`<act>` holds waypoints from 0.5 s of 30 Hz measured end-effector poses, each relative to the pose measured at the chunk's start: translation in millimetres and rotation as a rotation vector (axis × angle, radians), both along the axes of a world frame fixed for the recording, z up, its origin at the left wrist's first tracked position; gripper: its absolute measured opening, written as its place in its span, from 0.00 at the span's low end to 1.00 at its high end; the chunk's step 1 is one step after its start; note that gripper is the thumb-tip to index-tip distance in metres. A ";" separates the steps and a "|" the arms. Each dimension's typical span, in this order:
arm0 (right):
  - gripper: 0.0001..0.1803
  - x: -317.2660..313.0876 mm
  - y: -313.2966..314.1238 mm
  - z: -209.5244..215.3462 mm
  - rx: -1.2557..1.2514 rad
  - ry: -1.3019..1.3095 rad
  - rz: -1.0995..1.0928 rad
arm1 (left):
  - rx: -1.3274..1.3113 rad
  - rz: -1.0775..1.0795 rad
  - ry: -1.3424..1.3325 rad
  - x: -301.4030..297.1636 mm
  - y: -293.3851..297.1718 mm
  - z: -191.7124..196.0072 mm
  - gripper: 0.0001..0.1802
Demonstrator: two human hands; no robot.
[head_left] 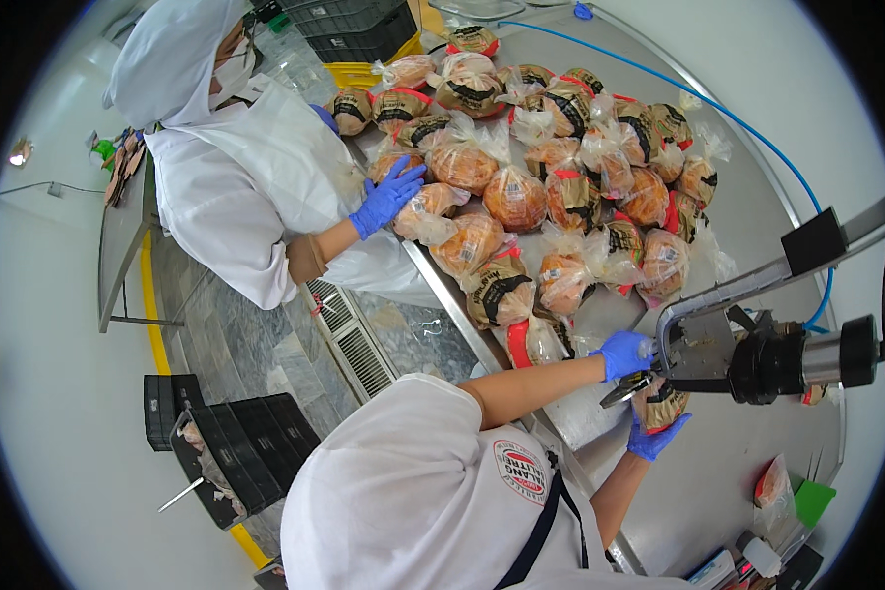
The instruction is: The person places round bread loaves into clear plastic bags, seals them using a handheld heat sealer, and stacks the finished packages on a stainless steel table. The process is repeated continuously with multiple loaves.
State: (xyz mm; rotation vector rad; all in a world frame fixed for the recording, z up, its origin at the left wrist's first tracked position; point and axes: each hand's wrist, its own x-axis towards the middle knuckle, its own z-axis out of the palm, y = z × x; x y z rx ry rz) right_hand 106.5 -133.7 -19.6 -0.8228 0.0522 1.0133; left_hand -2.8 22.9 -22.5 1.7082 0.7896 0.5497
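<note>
My left hand (pixel 626 355), in a blue glove, is closed at the metal head of a clipping machine (pixel 703 352); what its fingers hold is hidden. Just below it, my right hand (pixel 659 439), also gloved, cups a bagged ham (pixel 659 405) with a gold label from beneath. The machine's arm covers part of that ham. Beyond my left hand, several round bagged hams (pixel 514 200) crowd the steel table (pixel 639 511), in clear plastic with gold and red labels.
Across the table corner, a co-worker in white rests a blue-gloved hand (pixel 388 200) on the hams. A blue air hose (pixel 757 133) curves along the far edge to the machine. Black crates (pixel 256 447) stand on the floor at lower left; a green piece (pixel 813 502) lies at lower right.
</note>
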 end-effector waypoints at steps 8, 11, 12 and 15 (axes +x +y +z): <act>0.32 9.8 -6.6 -15.5 0.005 -0.058 -0.037 | -0.047 0.082 0.047 -1.0 -8.3 21.8 0.10; 0.31 -2.2 0.8 -13.7 0.077 -0.050 -0.082 | -0.066 0.099 -0.030 -1.2 -6.7 10.7 0.11; 0.31 -8.2 7.5 -8.6 0.119 -0.042 -0.080 | -0.066 0.108 -0.048 -1.6 -3.4 6.1 0.11; 0.30 -5.5 4.0 -15.4 0.137 -0.007 -0.088 | -0.081 0.106 -0.103 1.3 -2.3 2.7 0.11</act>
